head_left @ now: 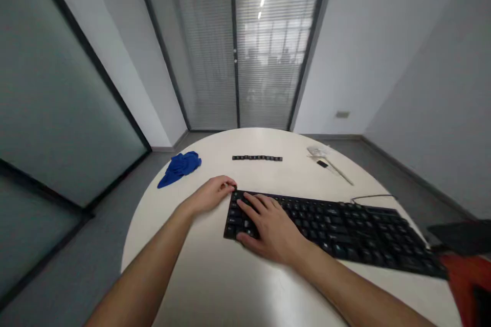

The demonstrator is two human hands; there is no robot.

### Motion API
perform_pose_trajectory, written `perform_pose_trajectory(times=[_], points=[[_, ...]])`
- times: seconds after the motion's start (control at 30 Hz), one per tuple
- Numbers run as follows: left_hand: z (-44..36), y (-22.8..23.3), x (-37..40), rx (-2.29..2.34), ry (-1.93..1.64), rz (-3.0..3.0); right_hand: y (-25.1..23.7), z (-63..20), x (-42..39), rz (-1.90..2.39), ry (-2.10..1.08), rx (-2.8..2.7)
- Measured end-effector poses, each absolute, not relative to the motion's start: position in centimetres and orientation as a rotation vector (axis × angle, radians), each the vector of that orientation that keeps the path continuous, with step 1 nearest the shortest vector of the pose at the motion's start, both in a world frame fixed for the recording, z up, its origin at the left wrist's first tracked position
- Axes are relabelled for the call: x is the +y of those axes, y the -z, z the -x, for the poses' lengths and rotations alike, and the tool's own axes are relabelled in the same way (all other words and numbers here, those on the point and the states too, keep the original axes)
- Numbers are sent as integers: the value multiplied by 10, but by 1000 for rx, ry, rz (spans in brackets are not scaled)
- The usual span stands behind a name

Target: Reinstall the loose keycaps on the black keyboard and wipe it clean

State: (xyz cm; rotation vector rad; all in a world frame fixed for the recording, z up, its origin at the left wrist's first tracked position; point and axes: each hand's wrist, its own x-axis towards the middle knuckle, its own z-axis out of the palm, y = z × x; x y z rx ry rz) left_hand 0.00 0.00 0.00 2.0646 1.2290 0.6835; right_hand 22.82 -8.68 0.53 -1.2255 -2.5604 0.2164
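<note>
A black keyboard (337, 227) lies slantwise across the front right of the round white table. My right hand (272, 227) rests palm down over its left end, fingers stretched and apart, with the thumb near the front edge. My left hand (215, 194) is at the keyboard's far left corner. Its thumb and fingertips are pinched around a small dark piece (235, 188) that looks like a keycap, mostly covered by the fingers. Farther back, several black keycaps (257, 158) lie in a straight row.
A crumpled blue cloth (180, 167) lies at the table's left edge. At the right back are a light-handled brush (339, 171) and a small black object (322, 164). A cable (374, 196) runs behind the keyboard. Something red (470, 286) shows at the lower right.
</note>
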Motion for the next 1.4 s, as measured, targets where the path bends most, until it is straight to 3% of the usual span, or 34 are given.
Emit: perform_pose_trajectory(times=[0.77,1.2,1.4], points=[[-5,-20,-12,1351,-458,-2515,-6,-227,-87,1227,-235,-2548],[-6,-12,-3,1429,-419,-2352,-8,-226,-88,1232,-220,-2547],[0,-3,1,1202,-568,-2225,-8,-226,-89,1234,-231,-2546]])
